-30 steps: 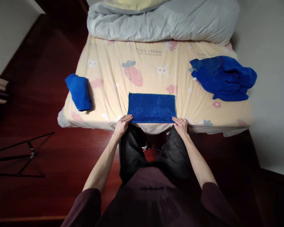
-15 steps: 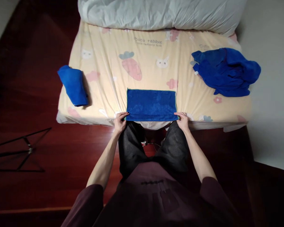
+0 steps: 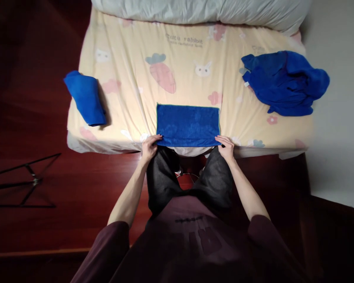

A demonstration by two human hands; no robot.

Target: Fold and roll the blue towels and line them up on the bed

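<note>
A blue towel [image 3: 188, 122] with a thin green border lies flat as a rectangle at the bed's near edge. A narrow strip along its near side shows a crease. My left hand [image 3: 150, 146] is closed on the near left corner, fingertips on top of the cloth. At the near right corner, my right hand [image 3: 226, 147] grips the towel in the same way. Both thumbs are largely hidden. To the left lies a rolled or folded blue cloth [image 3: 87, 99]. A crumpled heap of blue cloth [image 3: 286, 84] with a small white tag rests at the right.
The bed's yellow patterned sheet [image 3: 118, 106] spreads under the cloths. A pale quilt [image 3: 194, 10] lies across the far side. A wall [image 3: 339, 118] stands to the right. On the dark red floor at the left are black tripod legs [image 3: 34, 182].
The view has tilted slightly, so the bed and cloths sit higher in the picture. My hands remain at the towel's near corners, with the fingers lying a little flatter over it.
</note>
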